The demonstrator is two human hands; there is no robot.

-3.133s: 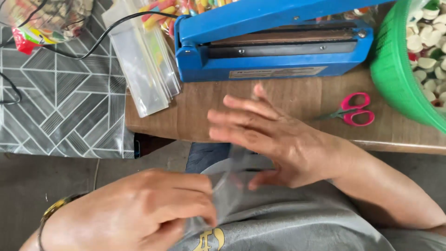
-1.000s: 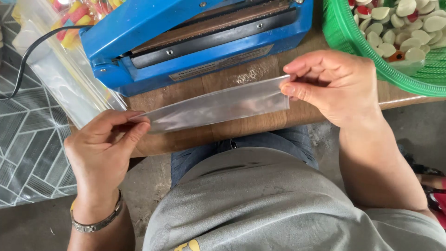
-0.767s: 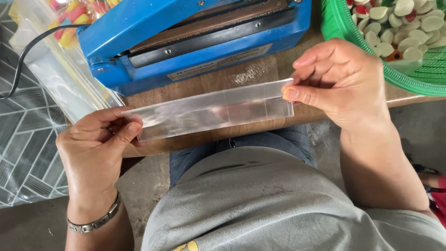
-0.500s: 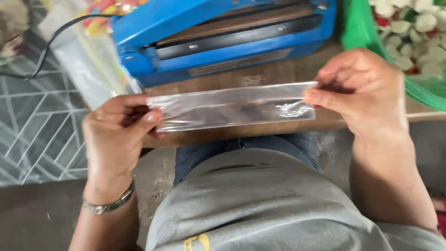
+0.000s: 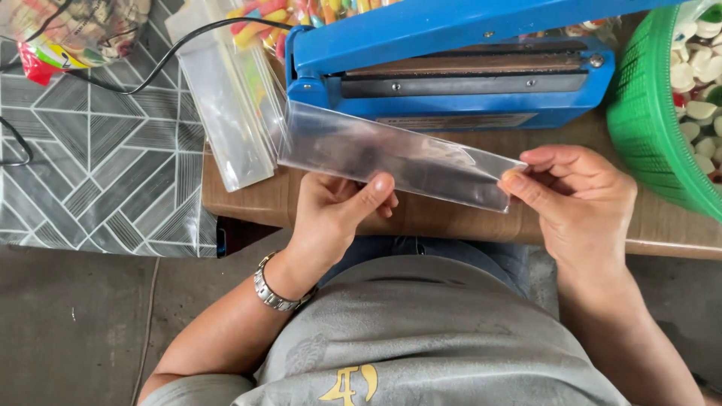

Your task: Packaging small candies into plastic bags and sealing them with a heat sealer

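A long, narrow clear plastic bag is stretched between both hands above the wooden board's front edge. My left hand grips the bag near its middle from below, thumb on top. My right hand pinches the bag's right end between thumb and fingers. The bag slopes down from upper left to lower right, its left end free beside the blue heat sealer, whose jaw stands slightly ajar just behind it.
A green basket of white and red sweets sits at the right. A stack of clear bags lies left of the sealer, with coloured candy packets behind. A black cord crosses the patterned grey cloth. The wooden board bears the sealer.
My left hand has slid from the bag's left end toward its middle. The bag now tilts, left end raised toward the sealer. The view shifted back to the left.
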